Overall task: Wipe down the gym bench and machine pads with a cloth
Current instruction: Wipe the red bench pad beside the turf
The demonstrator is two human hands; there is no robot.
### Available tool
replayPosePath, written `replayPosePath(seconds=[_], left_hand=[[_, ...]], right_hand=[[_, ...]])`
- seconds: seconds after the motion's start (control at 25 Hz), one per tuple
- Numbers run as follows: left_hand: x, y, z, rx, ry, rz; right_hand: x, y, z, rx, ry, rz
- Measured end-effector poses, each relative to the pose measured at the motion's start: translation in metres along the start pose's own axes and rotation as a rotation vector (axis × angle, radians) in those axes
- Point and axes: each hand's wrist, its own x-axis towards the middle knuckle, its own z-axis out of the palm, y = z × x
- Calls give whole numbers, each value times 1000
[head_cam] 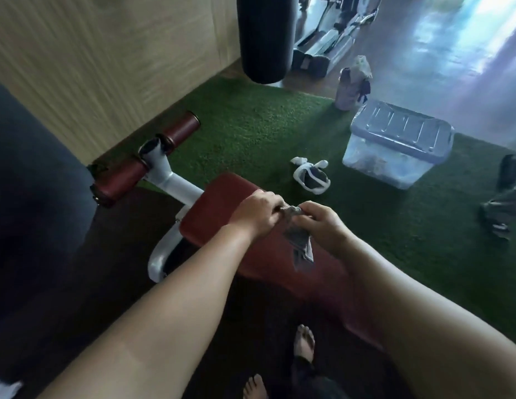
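Observation:
A dark red padded gym bench point(213, 208) on a white frame runs from the middle of the view toward me. Two red roller pads point(121, 180) sit on its far left end. A small grey cloth point(298, 240) hangs over the bench pad. My left hand point(255, 213) and my right hand point(323, 223) both pinch the cloth's top edge between them, just above the pad. The lower part of the cloth droops onto the red pad.
A black punching bag point(265, 38) hangs ahead. On the green turf stand a clear lidded plastic bin point(395, 145), a bottle point(349, 87) and a white-and-black strap item point(311, 177). A wooden wall is at left. My bare feet point(304, 341) are below the bench.

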Motion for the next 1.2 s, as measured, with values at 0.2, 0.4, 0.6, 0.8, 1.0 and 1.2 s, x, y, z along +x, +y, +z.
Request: replayPosePath(seconds=[0.2, 0.4, 0.6, 0.8, 1.0, 1.2], left_hand=[[49, -45, -11, -206, 65, -221], [102, -82, -3, -402, 187, -436], [128, -125, 22, -523, 261, -560], [133, -187, 62, -601, 334, -777], [149, -261, 109, -484, 368, -898], [164, -319, 133, -250, 325, -875]], right_hand=[[107, 0, 14, 115, -136, 70], [194, 4, 35, 261, -215, 227], [250, 23, 47, 7, -370, 269], [325, 48, 79, -289, -359, 206], [397, 79, 148, -516, -380, 116], [430, 116, 191, -617, -314, -46]])
